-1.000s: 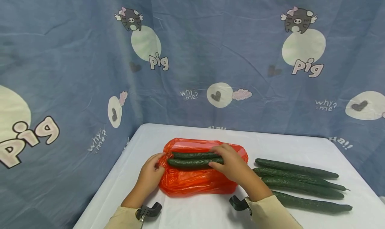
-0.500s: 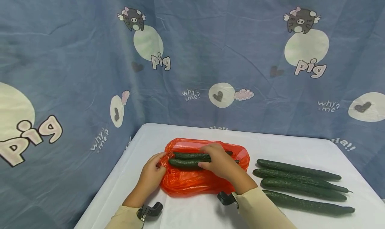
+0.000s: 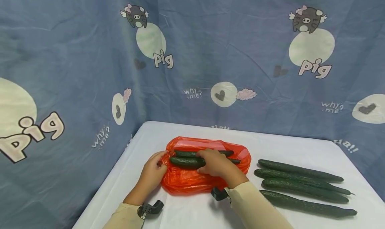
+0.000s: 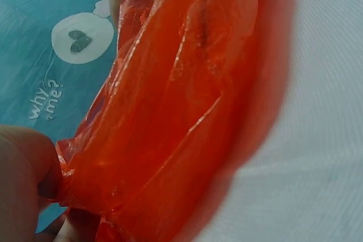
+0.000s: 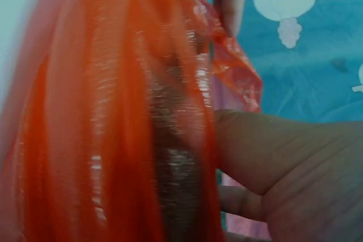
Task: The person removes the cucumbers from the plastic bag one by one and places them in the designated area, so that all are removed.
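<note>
A red plastic bag (image 3: 192,185) lies on the white-covered table with two dark green cucumbers in its opening, a near cucumber (image 3: 184,161) and a far cucumber (image 3: 184,154). My left hand (image 3: 152,171) pinches the bag's gathered left edge; the left wrist view shows its thumb and fingers (image 4: 79,225) on the film. Reaching across the cucumbers, my right hand (image 3: 216,164) curls over the near one, thumb on its close side and fingertips by the far one. It hides their middles. In the right wrist view, a dark cucumber shape (image 5: 176,174) shows through the film.
To the right, several cucumbers (image 3: 303,185) lie side by side on the white tablecloth (image 3: 192,212). A blue patterned curtain (image 3: 192,55) hangs behind the table and along its left side. Each wrist carries a black camera mount (image 3: 151,208).
My right hand has slid left along the cucumbers, uncovering their right ends. The left hand stays at the bag's edge. The whole head view has shifted slightly.
</note>
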The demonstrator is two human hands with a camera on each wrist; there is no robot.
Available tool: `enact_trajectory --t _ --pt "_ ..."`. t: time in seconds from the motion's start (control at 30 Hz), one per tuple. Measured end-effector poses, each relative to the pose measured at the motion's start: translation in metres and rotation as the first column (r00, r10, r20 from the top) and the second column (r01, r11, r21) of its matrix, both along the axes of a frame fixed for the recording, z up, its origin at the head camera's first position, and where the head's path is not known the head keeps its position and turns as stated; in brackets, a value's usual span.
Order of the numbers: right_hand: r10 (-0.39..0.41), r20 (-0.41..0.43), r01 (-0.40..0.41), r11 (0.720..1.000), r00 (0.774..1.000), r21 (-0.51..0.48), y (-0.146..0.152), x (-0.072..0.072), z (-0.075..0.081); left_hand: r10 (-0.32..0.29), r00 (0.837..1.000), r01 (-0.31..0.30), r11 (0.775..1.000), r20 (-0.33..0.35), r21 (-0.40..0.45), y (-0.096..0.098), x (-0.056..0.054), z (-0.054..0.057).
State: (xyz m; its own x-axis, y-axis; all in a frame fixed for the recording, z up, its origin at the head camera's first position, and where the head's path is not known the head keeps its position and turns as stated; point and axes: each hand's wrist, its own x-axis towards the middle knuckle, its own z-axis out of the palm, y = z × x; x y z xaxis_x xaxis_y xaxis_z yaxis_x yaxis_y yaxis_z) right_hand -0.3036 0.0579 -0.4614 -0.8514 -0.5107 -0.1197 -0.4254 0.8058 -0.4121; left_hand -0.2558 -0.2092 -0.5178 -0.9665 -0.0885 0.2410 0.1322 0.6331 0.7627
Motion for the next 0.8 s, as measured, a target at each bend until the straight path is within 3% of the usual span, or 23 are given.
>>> enact_trajectory --t 0.27,0.53,0.8 --pt "-0.027 -0.016 0.027 0.999 1.0 0.031 -0.003 0.0 -0.009 0.003 0.999 -0.003 1.0 0.034 -0.006 0.0 0.0 -0.001" --pt "-0.039 -0.015 0.039 0.999 0.999 0.016 -0.005 0.003 -0.015 -0.002 1.0 0.002 1.0 -0.001 -0.016 0.0 0.0 -0.001" --pt "-0.079 -0.005 0.079 0.997 0.997 0.003 -0.008 0.007 -0.013 -0.002 1.0 0.002 1.0 0.01 -0.016 0.001 0.0 0.001"
